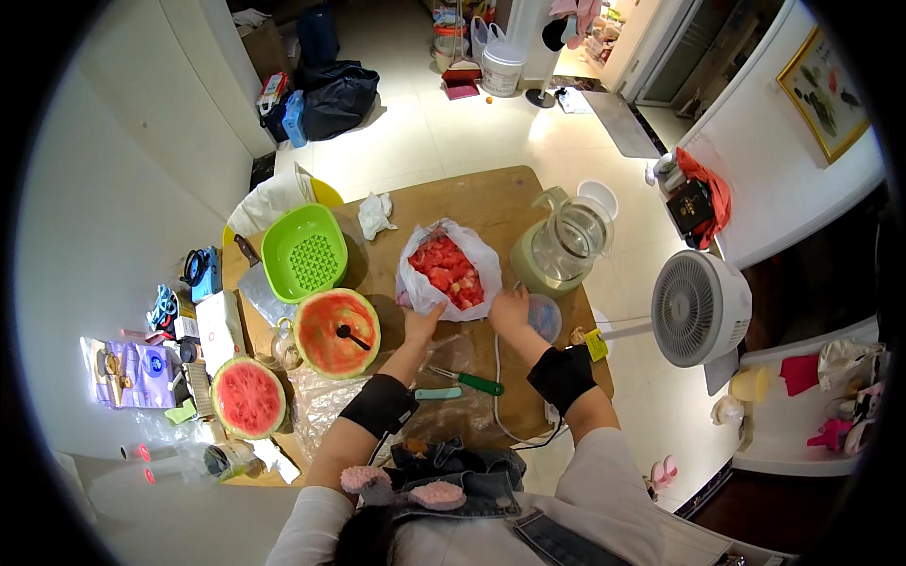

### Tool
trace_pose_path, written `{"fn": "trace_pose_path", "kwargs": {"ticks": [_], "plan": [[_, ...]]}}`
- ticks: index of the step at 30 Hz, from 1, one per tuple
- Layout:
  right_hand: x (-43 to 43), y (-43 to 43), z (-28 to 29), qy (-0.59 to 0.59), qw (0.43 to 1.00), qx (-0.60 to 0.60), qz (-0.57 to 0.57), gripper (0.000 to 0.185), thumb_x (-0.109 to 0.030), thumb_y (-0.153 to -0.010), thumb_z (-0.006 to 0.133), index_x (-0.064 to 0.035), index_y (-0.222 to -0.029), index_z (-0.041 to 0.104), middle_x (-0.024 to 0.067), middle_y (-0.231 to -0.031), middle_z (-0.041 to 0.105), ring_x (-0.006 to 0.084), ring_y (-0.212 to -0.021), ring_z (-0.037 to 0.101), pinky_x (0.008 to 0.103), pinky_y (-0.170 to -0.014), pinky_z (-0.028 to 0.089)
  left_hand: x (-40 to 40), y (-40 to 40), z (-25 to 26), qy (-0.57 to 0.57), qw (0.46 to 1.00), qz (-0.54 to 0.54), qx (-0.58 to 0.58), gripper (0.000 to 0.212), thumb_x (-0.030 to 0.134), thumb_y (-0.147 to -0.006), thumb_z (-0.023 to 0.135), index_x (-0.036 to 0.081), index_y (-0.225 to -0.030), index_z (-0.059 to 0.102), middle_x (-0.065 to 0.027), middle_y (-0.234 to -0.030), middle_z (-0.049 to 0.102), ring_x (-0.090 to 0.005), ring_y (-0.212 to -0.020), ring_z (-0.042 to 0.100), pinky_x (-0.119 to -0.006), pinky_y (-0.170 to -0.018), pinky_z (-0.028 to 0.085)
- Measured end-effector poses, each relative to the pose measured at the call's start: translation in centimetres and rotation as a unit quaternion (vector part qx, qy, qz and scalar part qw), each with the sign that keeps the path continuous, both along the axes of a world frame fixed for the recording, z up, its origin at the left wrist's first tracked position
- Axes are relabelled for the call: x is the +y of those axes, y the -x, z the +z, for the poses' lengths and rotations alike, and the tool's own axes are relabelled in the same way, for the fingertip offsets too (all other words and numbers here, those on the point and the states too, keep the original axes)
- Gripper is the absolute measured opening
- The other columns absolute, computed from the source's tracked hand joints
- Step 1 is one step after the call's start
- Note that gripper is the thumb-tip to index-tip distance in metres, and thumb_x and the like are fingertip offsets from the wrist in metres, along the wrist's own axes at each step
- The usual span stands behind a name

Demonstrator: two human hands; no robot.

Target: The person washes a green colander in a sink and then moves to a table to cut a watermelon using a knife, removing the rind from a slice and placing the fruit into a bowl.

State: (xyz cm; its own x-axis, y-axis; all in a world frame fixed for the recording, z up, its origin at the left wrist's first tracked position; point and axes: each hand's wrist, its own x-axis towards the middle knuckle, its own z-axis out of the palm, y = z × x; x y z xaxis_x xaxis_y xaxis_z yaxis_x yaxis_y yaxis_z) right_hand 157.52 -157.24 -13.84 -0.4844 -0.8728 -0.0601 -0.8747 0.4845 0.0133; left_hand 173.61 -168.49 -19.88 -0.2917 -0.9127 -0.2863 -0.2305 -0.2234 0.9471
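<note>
A white plastic bag (485, 265) lined open on the wooden table holds red watermelon pieces (447, 269). My left hand (422, 323) grips the bag's near left edge, thumb on top. At its near right edge is my right hand (509, 311), fingers curled; whether it pinches the plastic is hard to tell. To the left lies a hollowed watermelon half (318, 329) with a dark spoon (354, 337) in it, and nearer me an uncut-flesh watermelon half (248, 397). A green-handled tool (481, 384) and a light teal-handled utensil (438, 393) lie between my forearms.
A green basket (272, 258) and a knife (245, 249) are at the table's left. A glass pitcher on a pale green base (541, 265) and a clear round container (544, 318) stand right. A white fan (701, 308) is beyond the right edge. Crumpled tissue (376, 214) lies farther back.
</note>
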Motion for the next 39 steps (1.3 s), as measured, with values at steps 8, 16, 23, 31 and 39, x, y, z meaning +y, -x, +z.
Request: {"fn": "trace_pose_path", "kwargs": {"ticks": [8,16,23,31,39], "plan": [[-4.5,3.2,3.7,0.267,0.884,-0.371,-0.099,0.029,-0.024,-0.075,0.056,0.0046,-0.079,0.06,0.0163,-0.073,0.061,0.0305,-0.072,0.059,0.0349,-0.064,0.046,-1.7,0.1,7.6,-0.112,0.991,0.069,0.035,0.028,0.02,-0.075,0.061,-0.005,-0.087,0.059,-0.0076,-0.076,0.061,-0.016,-0.066,0.056,-0.029,-0.06,0.043],[-6.3,2.1,4.8,0.273,0.873,-0.373,-0.159,0.031,-0.023,-0.073,0.058,0.0046,-0.087,0.06,0.0173,-0.081,0.062,0.0268,-0.075,0.061,0.0334,-0.068,0.046,-4.1,-2.0,6.8,-0.103,0.988,0.114,0.017,0.029,0.022,-0.076,0.057,-0.007,-0.082,0.055,-0.0091,-0.067,0.056,-0.0166,-0.054,0.052,-0.03,-0.049,0.04],[-3.1,4.7,1.7,0.202,0.894,-0.393,-0.082,0.032,-0.02,-0.074,0.055,0.0022,-0.097,0.057,0.0158,-0.084,0.062,0.0256,-0.083,0.059,0.0334,-0.075,0.044,-3.4,-1.0,4.4,-0.068,0.995,0.064,-0.022,0.027,0.021,-0.077,0.053,-0.003,-0.091,0.052,-0.0076,-0.079,0.055,-0.0161,-0.064,0.053,-0.028,-0.051,0.041],[-0.4,0.4,-3.3,0.009,0.996,0.086,0.03,0.027,-0.013,-0.069,0.053,-0.0014,-0.093,0.056,0.014,-0.086,0.059,0.0251,-0.084,0.058,0.0426,-0.095,0.028,-3.5,-1.9,3.7,-0.129,0.991,0.044,0.01,0.025,0.021,-0.079,0.053,0.0,-0.091,0.05,-0.0067,-0.071,0.053,-0.0152,-0.057,0.05,-0.025,-0.046,0.039],[1.3,-0.1,3.7,0.051,0.995,-0.04,0.073,0.046,-0.02,-0.058,0.066,-0.0037,-0.099,0.053,0.0125,-0.095,0.054,0.0262,-0.097,0.05,0.0395,-0.092,0.031,-0.9,-3.3,10.0,-0.179,0.98,-0.081,-0.018,0.035,0.026,-0.079,0.057,0.001,-0.102,0.047,-0.0064,-0.092,0.055,-0.0145,-0.084,0.054,-0.028,-0.063,0.041]]}}
